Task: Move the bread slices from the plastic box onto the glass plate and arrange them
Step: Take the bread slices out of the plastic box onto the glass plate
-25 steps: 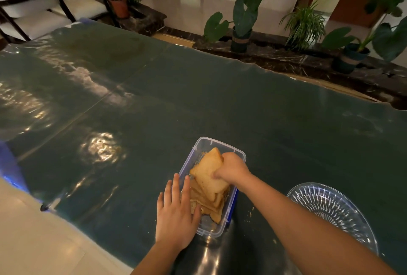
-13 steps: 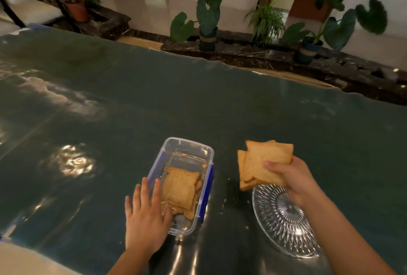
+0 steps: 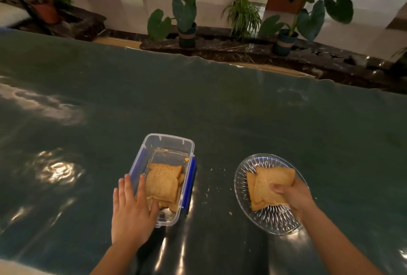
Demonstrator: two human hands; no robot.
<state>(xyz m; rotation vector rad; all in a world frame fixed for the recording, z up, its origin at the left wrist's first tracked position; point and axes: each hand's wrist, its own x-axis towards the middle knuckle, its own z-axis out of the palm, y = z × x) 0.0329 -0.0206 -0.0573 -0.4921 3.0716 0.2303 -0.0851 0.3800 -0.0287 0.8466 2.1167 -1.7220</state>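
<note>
A clear plastic box (image 3: 169, 142) with blue side clips sits on the dark green table, holding a low stack of toasted bread slices (image 3: 163, 183) at its near end. My left hand (image 3: 132, 210) lies flat on the box's near left corner, fingers spread. To the right stands the cut-glass plate (image 3: 242, 186). My right hand (image 3: 295, 197) grips two overlapping bread slices (image 3: 268, 183) by their near right edge, low over the plate's middle; whether they rest on the glass I cannot tell.
Crumbs (image 3: 211, 186) lie scattered on the table between box and plate. The table (image 3: 198, 103) stretches far ahead and to both sides under a glossy cover. Beyond its far edge runs a dark stone ledge with potted plants (image 3: 185, 10).
My right hand lifted two slices out of the box, carried them right and lowered them onto the plate area. My left hand stayed on the box.
</note>
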